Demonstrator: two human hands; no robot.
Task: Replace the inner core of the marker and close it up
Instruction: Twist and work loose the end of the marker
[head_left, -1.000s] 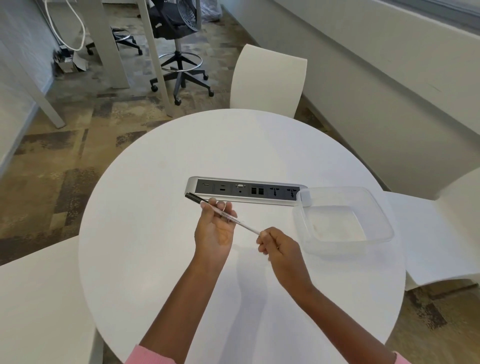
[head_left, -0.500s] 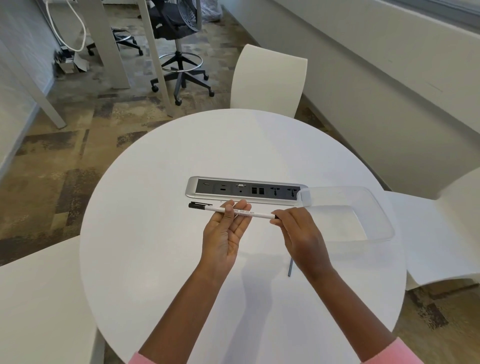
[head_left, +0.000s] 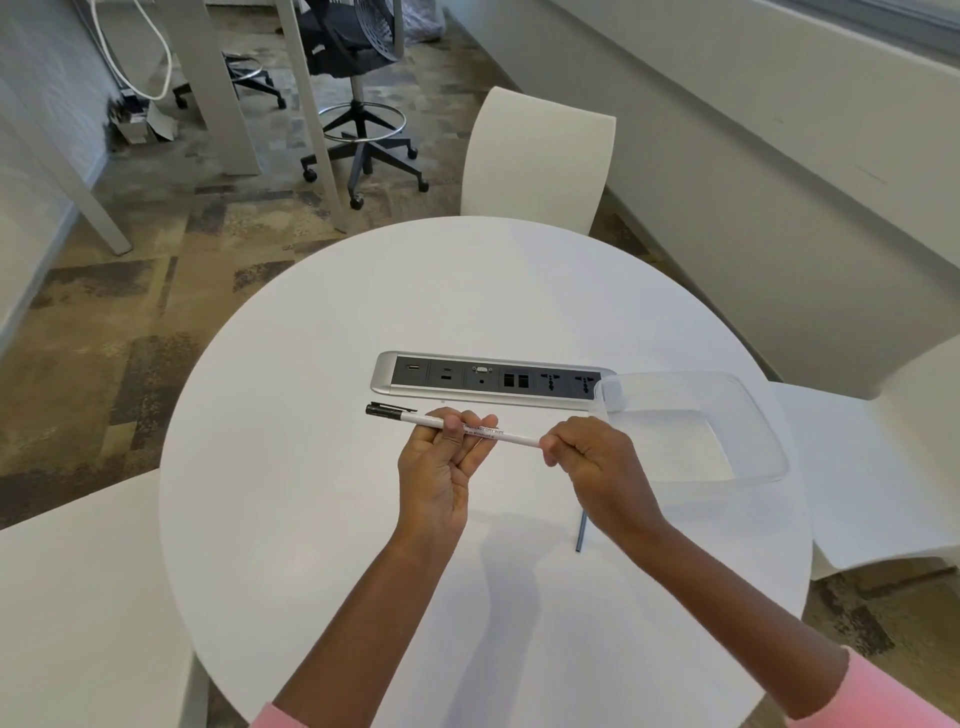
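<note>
Marker: the marker (head_left: 511, 437) has swung level. A second ago it was tilted with a thin core sticking out of its rear end, and now no core shows.
Left hand: the left hand (head_left: 441, 467) wraps its fingers round the barrel mid-length, holding it just above the table (head_left: 322, 519), with the black cap (head_left: 387, 411) pointing away to the left.
Right hand: the right hand (head_left: 587, 462) has closed up on the rear end and pinches it between curled fingers.
Meaning: the new core looks seated. I'd judge sealing the end is what remains (the end plug itself is hidden under the fingers, so I can't tell if it's on).
Spare part: a thin grey rod (head_left: 580, 530), likely the old core, lies on the table by the right wrist.
Surface: round and white, with a socket panel (head_left: 488, 382) set in it and a clear tub (head_left: 675, 392) at the right.
Room: a white chair (head_left: 535, 156) beyond the table, an office chair (head_left: 358, 78) further back, and patterned carpet (head_left: 130, 312).
</note>
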